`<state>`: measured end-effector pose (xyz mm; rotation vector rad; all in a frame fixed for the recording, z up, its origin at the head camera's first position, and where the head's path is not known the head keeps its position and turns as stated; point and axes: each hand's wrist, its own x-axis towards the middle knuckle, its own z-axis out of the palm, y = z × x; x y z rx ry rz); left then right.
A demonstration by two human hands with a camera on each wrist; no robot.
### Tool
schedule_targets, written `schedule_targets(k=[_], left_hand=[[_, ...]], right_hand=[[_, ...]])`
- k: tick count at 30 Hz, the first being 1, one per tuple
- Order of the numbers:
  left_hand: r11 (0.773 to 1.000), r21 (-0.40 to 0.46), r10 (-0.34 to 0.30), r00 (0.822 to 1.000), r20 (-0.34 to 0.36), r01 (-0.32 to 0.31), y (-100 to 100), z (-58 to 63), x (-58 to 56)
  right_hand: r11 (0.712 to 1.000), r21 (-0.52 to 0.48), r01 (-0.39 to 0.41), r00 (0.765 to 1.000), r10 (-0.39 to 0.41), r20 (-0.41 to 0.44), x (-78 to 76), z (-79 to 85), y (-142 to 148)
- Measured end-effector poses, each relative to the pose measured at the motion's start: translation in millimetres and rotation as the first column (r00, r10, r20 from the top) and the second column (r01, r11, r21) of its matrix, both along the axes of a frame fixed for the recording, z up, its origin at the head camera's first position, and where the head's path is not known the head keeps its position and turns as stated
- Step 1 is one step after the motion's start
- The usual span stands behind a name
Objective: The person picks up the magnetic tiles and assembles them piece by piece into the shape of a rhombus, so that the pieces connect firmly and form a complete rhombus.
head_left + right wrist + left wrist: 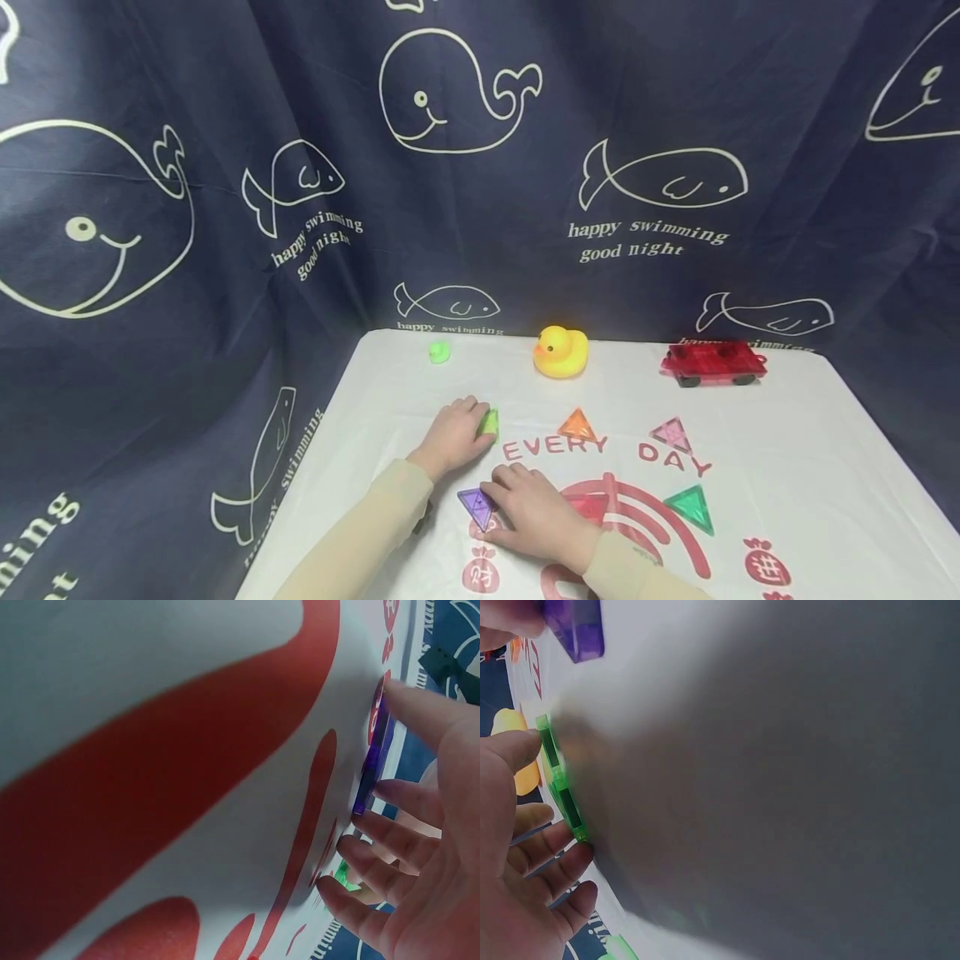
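In the head view my left hand (452, 435) pinches a light green magnetic tile (491, 423) at the table's left side. The left wrist view shows my thumb at one end of this tile (559, 780) and fingertips at the other. Closer to me, my right hand (542, 512) grips a purple triangular magnetic tile (472, 503). Seen from the right wrist, the purple tile (369, 774) stands edge-on between thumb and fingertips, close over the white cloth. Part of a red tile (590, 506) shows behind my right hand, the rest hidden by it.
Orange (577, 426), pink (672, 434) and dark green (693, 508) triangular tiles lie to the right on the printed white tablecloth (810, 467). Along the back edge stand a small green duck (439, 352), a yellow rubber duck (562, 354) and a red toy car (711, 362). Dark curtains (480, 217) hang behind.
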<state>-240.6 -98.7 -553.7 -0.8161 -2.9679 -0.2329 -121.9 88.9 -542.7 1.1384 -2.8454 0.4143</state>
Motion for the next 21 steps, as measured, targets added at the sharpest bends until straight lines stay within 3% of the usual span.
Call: schedule_targets(k=[13,21], left_hand=[[1.000,-0.011,-0.021,0.998,0.062,0.022,8.0,1.5,-2.9],[1.000,0.014,-0.019,0.998,0.064,0.019,6.6,-0.5,-6.6]], right_hand=[[1.000,-0.015,-0.022,1.000,0.022,-0.012,-2.9,-5.0,-3.7],[1.000,-0.010,0.022,1.000,-0.022,-0.010,-6.6,-5.8,-3.8]])
